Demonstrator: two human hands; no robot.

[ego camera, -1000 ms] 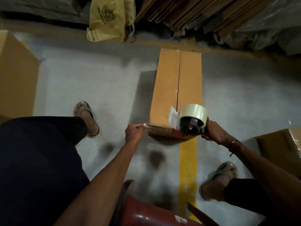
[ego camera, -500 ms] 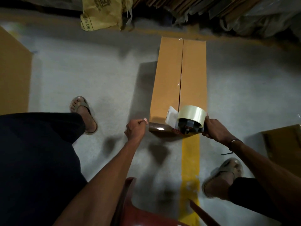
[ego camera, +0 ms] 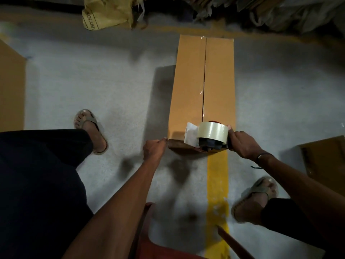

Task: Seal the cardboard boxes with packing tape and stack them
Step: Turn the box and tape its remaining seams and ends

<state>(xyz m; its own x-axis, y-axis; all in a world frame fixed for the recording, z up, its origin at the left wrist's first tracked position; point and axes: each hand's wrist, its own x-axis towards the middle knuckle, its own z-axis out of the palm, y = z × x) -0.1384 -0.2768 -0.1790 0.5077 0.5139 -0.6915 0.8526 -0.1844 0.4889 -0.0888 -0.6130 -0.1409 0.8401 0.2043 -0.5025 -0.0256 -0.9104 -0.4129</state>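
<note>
**Box: tape start at near end**

Box [ego camera: 203,86] lies lengthwise on the floor [ego camera: 93,81], near end between the two hands, far end close to the clutter by the wall. Centre seam looks untaped along most of its length; glints on it, cannot tell if tape is there.

Right hand [ego camera: 242,144] is clamped on the dispenser [ego camera: 209,137], which sits at the near top edge over the seam. Left hand [ego camera: 154,150] pinches something at the near left corner, probably the tape end; too small to be sure.

Judgement: keep the tape end pressed to the end face, then draw the dispenser straight along the seam, flat and centred.

Room: floor open left of the box. Second box [ego camera: 324,159] near on the right, another [ego camera: 11,90] well apart at left. Yellow line [ego camera: 217,184] runs toward the person
</note>
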